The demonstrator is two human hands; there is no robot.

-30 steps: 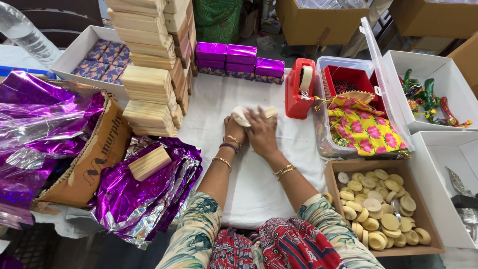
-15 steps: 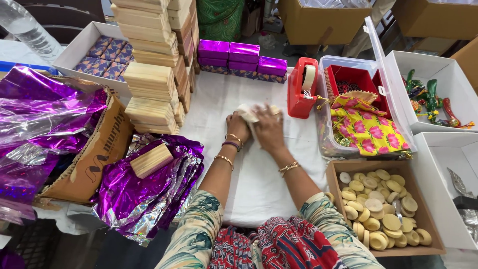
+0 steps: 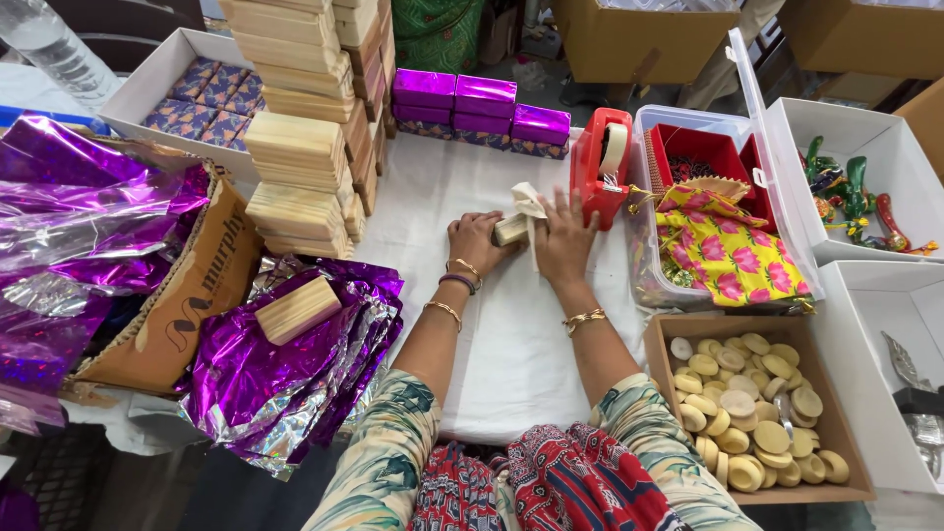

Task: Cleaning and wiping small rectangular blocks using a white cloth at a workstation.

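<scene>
Both hands, left hand [image 3: 475, 239] and right hand [image 3: 562, 241], press together on a small wooden block [image 3: 511, 230] with ribbon [image 3: 529, 202]; it seems loosely tied, so the ribbon could slip.

Both my forearms reach up the middle of the frame — left hand [image 3: 475, 241] curled, knuckles up; right hand [image 3: 564, 239] flatter, fingers spread — hands close together, wrists bangled.

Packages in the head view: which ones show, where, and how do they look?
Purple foil boxes: table's far edge, shiny rectangles stacked in a row.
Patterned boxes: in a white tray, far left, blue-purple.
Brown carton: left, printed side, holding purple foil.
Small wooden box: between both hands, pale wrapping around it.
</scene>
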